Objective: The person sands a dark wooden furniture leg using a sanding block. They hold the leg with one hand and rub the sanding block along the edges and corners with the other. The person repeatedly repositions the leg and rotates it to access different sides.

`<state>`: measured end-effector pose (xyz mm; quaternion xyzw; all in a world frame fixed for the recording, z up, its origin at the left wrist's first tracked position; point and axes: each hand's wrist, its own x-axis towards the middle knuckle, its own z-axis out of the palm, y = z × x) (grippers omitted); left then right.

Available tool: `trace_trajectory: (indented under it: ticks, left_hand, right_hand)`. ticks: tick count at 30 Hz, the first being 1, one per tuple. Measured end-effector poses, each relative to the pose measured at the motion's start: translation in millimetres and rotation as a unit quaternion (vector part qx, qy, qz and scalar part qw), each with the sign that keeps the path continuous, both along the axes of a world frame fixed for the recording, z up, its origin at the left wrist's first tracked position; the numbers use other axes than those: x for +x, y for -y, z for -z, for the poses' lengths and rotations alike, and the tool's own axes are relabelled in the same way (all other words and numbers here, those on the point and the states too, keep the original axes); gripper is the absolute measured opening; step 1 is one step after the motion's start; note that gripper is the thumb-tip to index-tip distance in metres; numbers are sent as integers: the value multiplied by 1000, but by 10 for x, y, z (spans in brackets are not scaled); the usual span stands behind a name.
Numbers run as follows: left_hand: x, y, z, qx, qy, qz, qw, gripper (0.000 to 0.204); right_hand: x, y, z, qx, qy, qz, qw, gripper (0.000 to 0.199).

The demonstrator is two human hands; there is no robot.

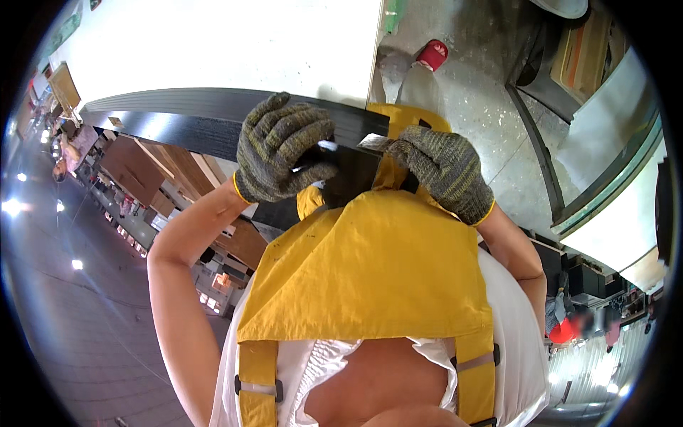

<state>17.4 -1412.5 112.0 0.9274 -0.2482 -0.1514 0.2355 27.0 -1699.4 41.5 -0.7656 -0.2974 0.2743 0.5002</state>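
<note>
My right hand [445,169], in a dark grey-green knit glove, pinches a small flat silvery strip [375,141] between thumb and fingers. Its exact kind is unclear. My left hand [281,148], gloved alike, curls over the near edge of a long black board [185,132]. A small white bit [327,145] shows by its fingertips; what those fingers hold is partly hidden. The board's right end lies just in front of my yellow apron [370,270], below and between both hands.
Beyond the board spreads a large white tabletop [228,46]. Brown wooden panels [131,169] stand at the left. A person's foot in a red shoe [432,54] is on the concrete floor [491,135]. At the right are a dark metal frame [544,160] and stacked boards [583,60].
</note>
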Motion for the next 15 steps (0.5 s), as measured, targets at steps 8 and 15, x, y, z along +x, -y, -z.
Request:
trace_trajectory:
  ticks: [8, 15]
  left_hand:
    - [1, 11, 20, -6, 8, 1, 1000, 53]
    - [-14, 12, 52, 4, 29, 9, 1000, 54]
  right_hand:
    - [135, -123, 627, -208, -85, -41, 974, 21]
    - [-76, -24, 39, -46, 8, -37, 998, 33]
